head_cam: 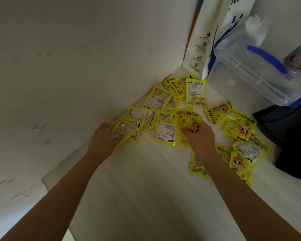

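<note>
Several yellow hand-warmer packets lie scattered on a pale tabletop in a corner by the wall. My left hand grips a packet at the left end of the spread, close to the wall. My right hand holds another yellow packet in the middle of the spread, its fingers curled on it. More packets lie at the back and to the right, some under my right forearm.
A white paper bag stands in the far corner. A clear plastic box with a blue handle sits at the right, a purple cup beside it. A black bag lies at the right edge. The white wall bounds the left.
</note>
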Demonstrator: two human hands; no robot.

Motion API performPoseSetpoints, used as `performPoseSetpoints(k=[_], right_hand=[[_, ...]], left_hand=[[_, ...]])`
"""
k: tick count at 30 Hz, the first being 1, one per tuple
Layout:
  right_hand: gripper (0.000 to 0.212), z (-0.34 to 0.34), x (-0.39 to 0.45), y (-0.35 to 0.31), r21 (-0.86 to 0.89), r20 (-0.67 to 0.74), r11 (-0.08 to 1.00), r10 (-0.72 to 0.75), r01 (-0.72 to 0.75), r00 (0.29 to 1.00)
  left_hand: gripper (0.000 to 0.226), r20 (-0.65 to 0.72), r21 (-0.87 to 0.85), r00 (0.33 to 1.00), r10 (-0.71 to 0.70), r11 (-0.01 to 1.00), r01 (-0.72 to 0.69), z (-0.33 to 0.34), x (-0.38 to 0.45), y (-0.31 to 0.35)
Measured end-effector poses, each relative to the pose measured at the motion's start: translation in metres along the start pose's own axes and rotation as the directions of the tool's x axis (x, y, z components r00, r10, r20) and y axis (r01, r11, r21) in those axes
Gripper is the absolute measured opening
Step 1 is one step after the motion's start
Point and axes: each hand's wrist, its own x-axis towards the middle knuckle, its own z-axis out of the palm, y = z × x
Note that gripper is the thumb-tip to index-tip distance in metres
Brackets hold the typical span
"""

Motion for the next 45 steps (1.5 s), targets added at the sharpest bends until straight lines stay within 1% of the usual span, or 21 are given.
performPoseSetpoints(k=[2, 3, 5, 7, 8, 9, 10, 12, 16, 20, 24, 26, 29, 32, 34, 36, 40, 43, 45], right_hand=[[0.020, 0.011, 0.006, -0.003, 0.042, 0.082, 0.998, 0.032, -0.036, 0.996], [0.021, 0.016, 0.009, -0.005, 0.039, 0.104, 0.998, 0.053, -0.057, 0.993], [0.034, 0.027, 0.017, -0.007, 0.023, 0.119, 0.998, 0.061, -0.065, 0.991], [0.031, 0.037, 0.025, -0.008, 0.000, 0.117, 0.999, 0.044, -0.044, 0.992], [0.029, 0.041, 0.029, -0.009, -0.016, 0.115, 1.000, 0.024, -0.022, 0.993], [0.031, 0.045, 0.033, -0.009, -0.035, 0.120, 0.999, 0.015, -0.011, 0.993], [0.033, 0.048, 0.037, -0.007, -0.045, 0.127, 0.999, 0.010, -0.004, 0.992], [0.035, 0.053, 0.043, -0.007, -0.049, 0.125, 0.999, -0.011, 0.017, 0.992], [0.034, 0.056, 0.044, -0.008, -0.054, 0.127, 0.998, -0.021, 0.028, 0.992], [0.036, 0.051, 0.036, -0.012, 0.000, 0.122, 1.000, -0.026, 0.026, 0.992], [0.034, 0.038, 0.021, -0.012, 0.081, 0.097, 0.997, 0.004, -0.012, 0.995], [0.029, 0.030, 0.009, -0.009, 0.133, 0.086, 0.991, 0.016, -0.028, 0.996], [0.026, 0.017, -0.013, 0.003, 0.164, 0.084, 0.985, 0.034, -0.048, 0.996], [0.040, 0.006, -0.039, 0.022, 0.198, 0.073, 0.975, 0.087, -0.100, 0.994], [0.040, -0.001, -0.061, 0.036, 0.207, 0.061, 0.968, 0.129, -0.139, 0.990], [0.035, -0.005, -0.085, 0.053, 0.232, 0.043, 0.961, 0.147, -0.153, 0.988], [0.046, -0.003, -0.136, 0.083, 0.269, -0.022, 0.931, 0.261, -0.246, 0.965], [0.048, 0.006, -0.178, 0.102, 0.368, -0.055, 0.883, 0.334, -0.292, 0.941], [0.050, 0.014, -0.207, 0.114, 0.445, -0.079, 0.842, 0.376, -0.305, 0.923]], left_hand=[[0.039, 0.072, 0.068, 0.996, 0.055, 0.996, -0.060, 0.004, 0.017, -0.001], [0.042, 0.105, 0.093, 0.992, 0.068, 0.993, -0.078, 0.007, 0.026, -0.003], [0.054, 0.158, 0.129, 0.986, 0.054, 0.989, -0.074, 0.011, 0.043, -0.005], [0.067, 0.199, 0.155, 0.979, 0.037, 0.985, -0.068, 0.018, 0.057, -0.007], [0.067, 0.214, 0.173, 0.976, 0.031, 0.983, -0.069, 0.019, 0.058, -0.003], [0.061, 0.225, 0.203, 0.974, 0.018, 0.977, -0.065, 0.019, 0.057, 0.002], [0.054, 0.224, 0.230, 0.975, 0.006, 0.971, -0.059, 0.019, 0.055, 0.007], [0.049, 0.207, 0.280, 0.978, -0.016, 0.959, -0.043, 0.020, 0.049, 0.014], [0.045, 0.148, 0.258, 0.987, -0.055, 0.966, 0.015, 0.022, 0.037, 0.015], [0.043, 0.130, 0.139, 0.989, -0.073, 0.989, 0.055, 0.022, 0.018, 0.008], [0.026, 0.143, 0.003, 0.967, -0.211, 0.977, 0.212, 0.019, -0.009, 0.007], [0.024, 0.143, -0.067, 0.948, -0.283, 0.953, 0.295, 0.019, -0.024, 0.009], [0.024, 0.175, -0.225, 0.924, -0.340, 0.900, 0.374, 0.021, -0.051, 0.004], [0.021, 0.208, -0.359, 0.905, -0.370, 0.832, 0.423, 0.026, -0.079, 0.000], [0.017, 0.225, -0.427, 0.908, -0.354, 0.802, 0.418, 0.030, -0.098, 0.001], [0.020, 0.255, -0.495, 0.908, -0.331, 0.762, 0.417, 0.035, -0.115, 0.000], [0.024, 0.342, -0.576, 0.898, -0.276, 0.694, 0.433, 0.045, -0.140, -0.006], [0.030, 0.407, -0.602, 0.895, -0.185, 0.683, 0.415, 0.048, -0.156, -0.015], [0.030, 0.443, -0.619, 0.889, -0.116, 0.678, 0.397, 0.049, -0.164, -0.024]])
